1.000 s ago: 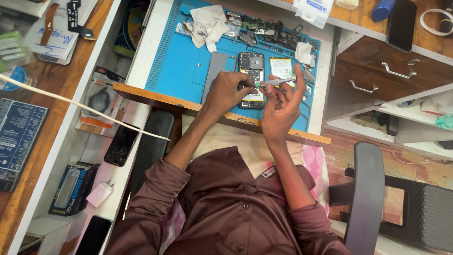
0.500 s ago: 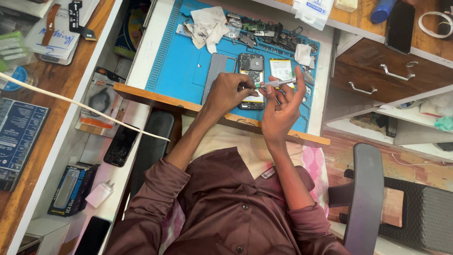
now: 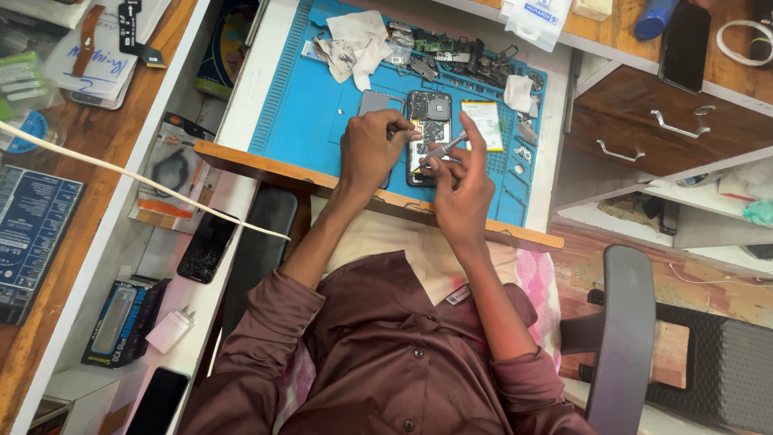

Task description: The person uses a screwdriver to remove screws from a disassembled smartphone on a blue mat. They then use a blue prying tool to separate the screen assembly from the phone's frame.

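a: opened phone [image 3: 427, 129], back removed, is shown lying on the blue mat [image 3: 306, 105] between both hands. how are the hands seen?
b: the left hand [image 3: 369, 153] is curled over the phone's edge; whether anything is gripped cannot be told. a slim metal tool [image 3: 441, 151] is pinched by the right hand [image 3: 463, 189].
a: which packages are counted?
b: one blue-black box [image 3: 121, 322] at lower left, one white pouch [image 3: 535, 18] at top; two dark phones [image 3: 206, 246] are laid beside the desk.
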